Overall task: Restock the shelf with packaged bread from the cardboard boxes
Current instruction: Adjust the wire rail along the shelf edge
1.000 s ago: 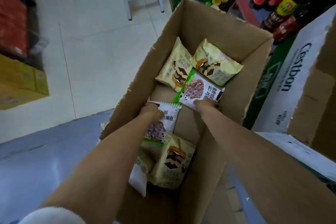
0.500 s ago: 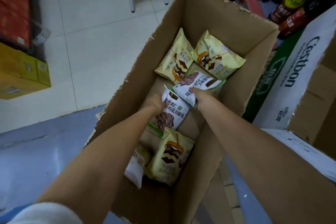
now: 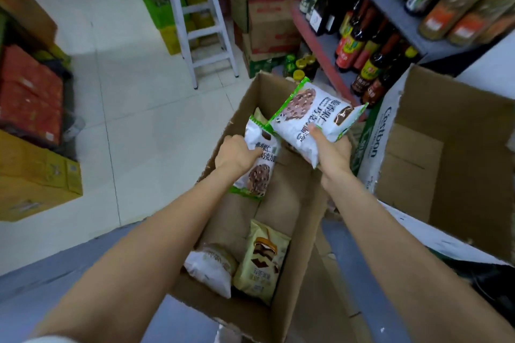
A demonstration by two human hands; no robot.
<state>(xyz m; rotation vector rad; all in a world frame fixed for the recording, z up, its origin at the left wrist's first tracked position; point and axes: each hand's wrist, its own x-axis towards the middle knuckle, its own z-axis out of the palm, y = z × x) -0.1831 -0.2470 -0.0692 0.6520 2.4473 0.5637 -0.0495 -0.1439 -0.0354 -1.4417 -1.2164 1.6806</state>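
Nearest, a yellow bread pack lies in the cardboard box. Above it, the left hand grips one white bread pack; the right hand grips another white pack. Beyond, a shelf carries bottles.

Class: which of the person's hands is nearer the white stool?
Left. The left hand is below the white stool, the right hand farther right.
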